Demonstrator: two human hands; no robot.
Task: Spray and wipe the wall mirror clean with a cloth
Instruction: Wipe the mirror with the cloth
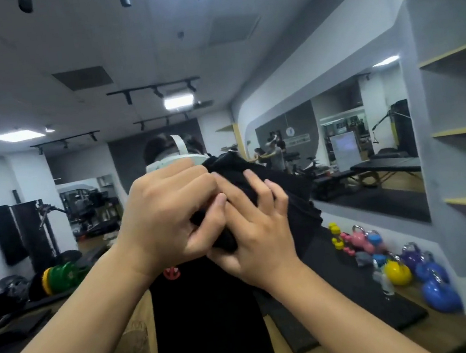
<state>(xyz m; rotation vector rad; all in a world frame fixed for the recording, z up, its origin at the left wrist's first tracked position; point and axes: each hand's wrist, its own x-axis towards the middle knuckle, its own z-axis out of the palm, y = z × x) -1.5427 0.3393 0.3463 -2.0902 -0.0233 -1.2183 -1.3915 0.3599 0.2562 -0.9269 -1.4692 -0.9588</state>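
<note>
Both hands are up at the wall mirror (49, 185), left hand (168, 214) and right hand (256, 226) with fingers curled, clutching the black cloth (286, 187).

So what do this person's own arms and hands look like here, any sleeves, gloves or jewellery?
Both forearms are bare up to the frame edge, with no sleeve in view. The left hand and the right hand wear no gloves. No ring, watch or bracelet shows on the visible fingers or wrists. Fingernails are short and unpainted. No markings are visible.
</note>
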